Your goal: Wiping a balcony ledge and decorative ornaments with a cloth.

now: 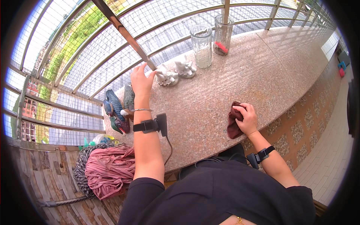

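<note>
My right hand [247, 118] grips a dark maroon cloth [234, 123], bunched up on the granite countertop [194, 112] near its front edge. Out over the far side of the counter reaches my left hand [143, 80], holding nothing, its thumb and fingers apart. The thumb tip is close to a white ceramic figurine [166, 76]; whether they touch I cannot tell. A second white figurine [185, 68] stands just to the right of that one. Duck figurines, one blue and green [114, 105] and one grey and brown [128, 97], lie left of my left forearm, which partly hides the latter.
Two tall glass vases, one ribbed [201, 47] and one with a red item inside [223, 35], stand along the back edge. Metal railing with wire mesh [168, 25] borders the counter. Pink mop strands [109, 170] hang at the left; a cable [170, 149] trails from my left wrist strap.
</note>
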Demonstrator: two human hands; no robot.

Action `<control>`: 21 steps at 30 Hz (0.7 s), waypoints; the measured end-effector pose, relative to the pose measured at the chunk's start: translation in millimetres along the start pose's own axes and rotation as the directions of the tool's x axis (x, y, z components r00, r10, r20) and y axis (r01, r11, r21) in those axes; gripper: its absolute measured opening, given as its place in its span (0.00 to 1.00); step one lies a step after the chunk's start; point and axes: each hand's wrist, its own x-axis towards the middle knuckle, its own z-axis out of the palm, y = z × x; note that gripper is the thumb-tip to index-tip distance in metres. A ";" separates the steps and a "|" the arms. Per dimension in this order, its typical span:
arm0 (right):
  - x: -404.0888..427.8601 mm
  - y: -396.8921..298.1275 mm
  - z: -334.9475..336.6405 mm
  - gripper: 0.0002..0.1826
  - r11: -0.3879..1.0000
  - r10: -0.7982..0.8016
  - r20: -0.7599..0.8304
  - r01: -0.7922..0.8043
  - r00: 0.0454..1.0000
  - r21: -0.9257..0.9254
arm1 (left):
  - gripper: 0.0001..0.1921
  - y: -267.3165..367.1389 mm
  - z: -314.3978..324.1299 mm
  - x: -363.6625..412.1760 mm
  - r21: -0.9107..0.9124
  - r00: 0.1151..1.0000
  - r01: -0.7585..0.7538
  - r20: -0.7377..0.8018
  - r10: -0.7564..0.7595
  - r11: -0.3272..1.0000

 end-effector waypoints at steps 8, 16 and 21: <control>-2.0 0.0 0.2 0.26 1.000 -0.019 -0.010 0.019 1.000 -0.001 | 0.24 -33.3 -10.7 -35.5 0.166 0.956 0.292 -0.057 -0.286 0.942; -3.5 1.0 2.2 0.26 1.000 -0.016 -0.015 0.016 1.000 0.009 | 0.21 -9.0 -26.0 -77.8 0.061 0.997 0.070 -0.034 -0.068 0.996; -2.7 -0.3 0.9 0.27 1.000 -0.023 -0.009 0.023 1.000 -0.007 | 0.31 38.9 -58.9 -115.9 -0.436 0.968 0.196 0.230 -0.101 0.878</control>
